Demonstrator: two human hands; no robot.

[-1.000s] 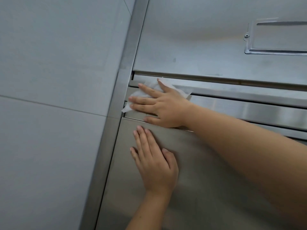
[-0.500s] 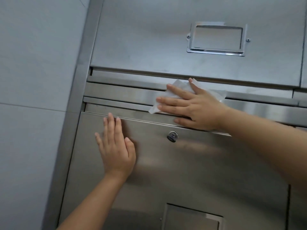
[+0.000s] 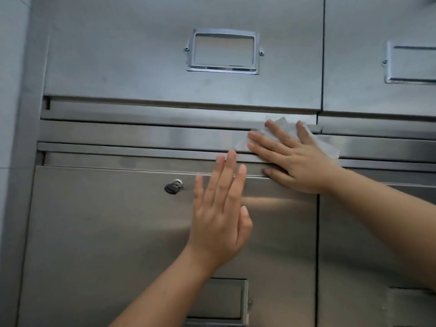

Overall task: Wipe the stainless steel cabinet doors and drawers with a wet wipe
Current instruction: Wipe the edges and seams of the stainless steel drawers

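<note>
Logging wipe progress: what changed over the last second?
The right hand slid the wet wipe rightward along the rail above the lower door, from its left end to near the seam with the next cabinet. The left hand shifted right across the door, from left of the key to right of it. Unchanged: both hands flat, right pressing the wipe, left resting on the door.

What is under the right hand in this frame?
The right hand presses a white wet wipe flat against the steel rail above the cabinet door. The wipe's edges show around the hand; its middle and the steel beneath are covered.
</note>
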